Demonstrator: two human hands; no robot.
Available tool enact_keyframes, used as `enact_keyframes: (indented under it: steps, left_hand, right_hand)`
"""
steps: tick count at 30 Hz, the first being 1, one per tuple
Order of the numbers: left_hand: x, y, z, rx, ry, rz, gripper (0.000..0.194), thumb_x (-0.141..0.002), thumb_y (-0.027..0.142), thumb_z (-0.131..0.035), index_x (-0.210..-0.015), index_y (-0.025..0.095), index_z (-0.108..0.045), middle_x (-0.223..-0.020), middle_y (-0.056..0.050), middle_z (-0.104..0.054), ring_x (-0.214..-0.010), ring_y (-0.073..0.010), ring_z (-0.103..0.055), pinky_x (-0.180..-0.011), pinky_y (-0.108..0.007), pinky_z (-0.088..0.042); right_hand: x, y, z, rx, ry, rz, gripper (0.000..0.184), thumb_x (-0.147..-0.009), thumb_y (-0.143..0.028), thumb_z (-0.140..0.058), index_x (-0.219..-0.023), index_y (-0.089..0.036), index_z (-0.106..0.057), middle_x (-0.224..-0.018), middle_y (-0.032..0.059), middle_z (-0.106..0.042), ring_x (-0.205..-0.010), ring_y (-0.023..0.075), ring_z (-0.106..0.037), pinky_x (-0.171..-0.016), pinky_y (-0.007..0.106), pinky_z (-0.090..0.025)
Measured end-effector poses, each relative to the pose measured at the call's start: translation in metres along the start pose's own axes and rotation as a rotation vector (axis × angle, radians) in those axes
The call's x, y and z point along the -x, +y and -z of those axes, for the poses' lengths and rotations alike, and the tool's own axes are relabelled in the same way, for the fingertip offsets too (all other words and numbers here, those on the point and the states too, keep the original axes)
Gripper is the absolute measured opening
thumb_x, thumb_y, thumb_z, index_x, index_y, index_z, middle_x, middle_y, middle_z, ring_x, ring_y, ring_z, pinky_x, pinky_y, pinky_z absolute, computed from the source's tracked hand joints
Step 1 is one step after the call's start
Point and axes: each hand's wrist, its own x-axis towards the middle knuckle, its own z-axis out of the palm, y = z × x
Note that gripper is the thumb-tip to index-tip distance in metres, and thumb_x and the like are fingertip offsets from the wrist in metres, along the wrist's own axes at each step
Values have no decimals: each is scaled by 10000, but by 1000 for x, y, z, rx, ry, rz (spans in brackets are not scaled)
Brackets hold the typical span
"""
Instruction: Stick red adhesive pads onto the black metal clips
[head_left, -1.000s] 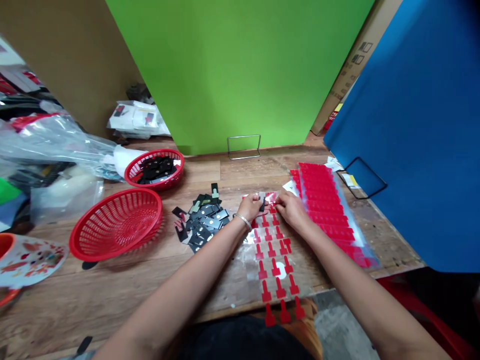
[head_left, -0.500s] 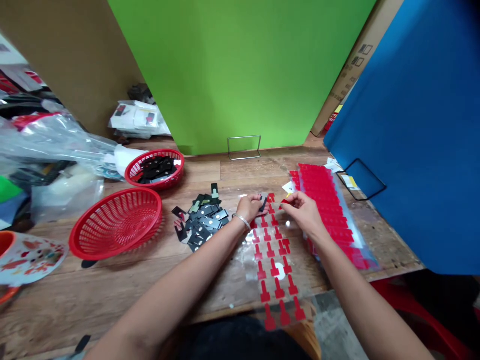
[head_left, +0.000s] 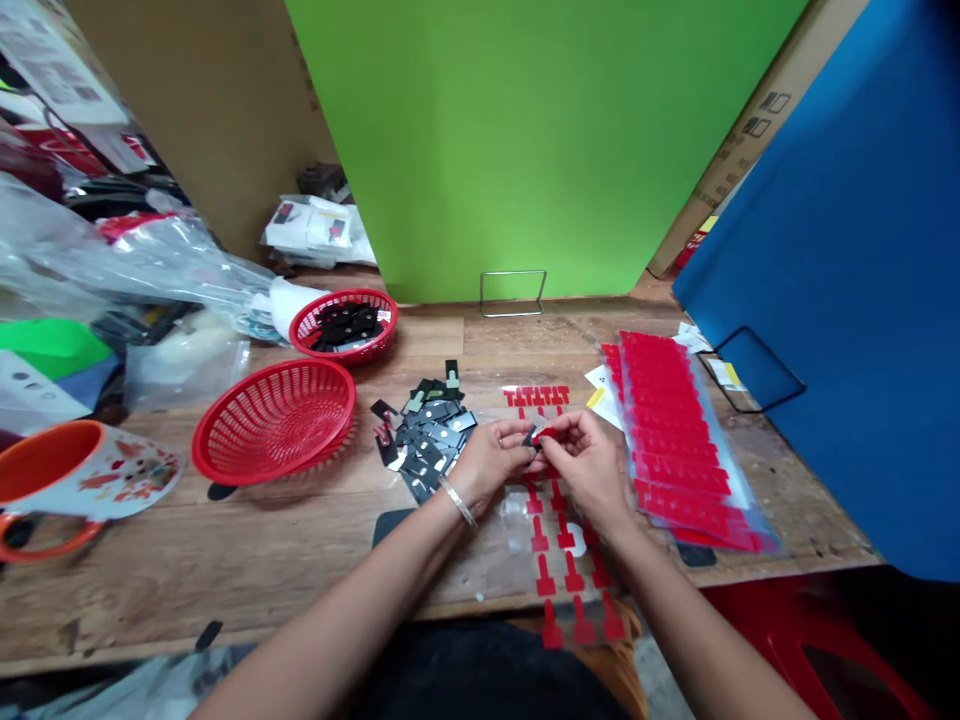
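Observation:
My left hand and my right hand meet over a clear sheet that carries rows of red T-shaped stickers. The left hand pinches a small black piece. Against that piece, the fingers of my right hand pinch a red sticker. Just left of my hands lies a loose pile of small black pieces.
An empty red basket sits at the left, with a smaller red basket of black pieces behind it. A stack of red sticker sheets lies at the right by a blue board. A mug and plastic bags are far left.
Both hands have drawn back from the far end of the sheet toward me. The right hand lifted a red sticker off the sheet and brought it to the black piece. The camera turned left.

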Motion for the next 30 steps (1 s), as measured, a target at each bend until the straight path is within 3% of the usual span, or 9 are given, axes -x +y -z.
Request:
enact_keyframes:
  steps: [16,30]
  left_hand:
    - [5,1,0,26,-2,-7,305,-597,-20,-631,-875,98,-593,-763,-63,-685,-584,-108,-627,-621,-239,-523]
    - [5,0,1,17,-18,-28,361,-573,53,-705,-916,92,-602,-747,-58,-682,-571,-103,-618,-622,-233,-514]
  right_hand:
    - [3,1,-3,51,-7,33,133,-705,-245,-613,-790,-193,-525,-723,-9,-574,-586,111,-546,-519,218,-472]
    - [6,7,-4,107,14,70,113,-745,-258,-576,-824,-198,-522,-752,5,-580,-608,125,-563,-516,226,-485]
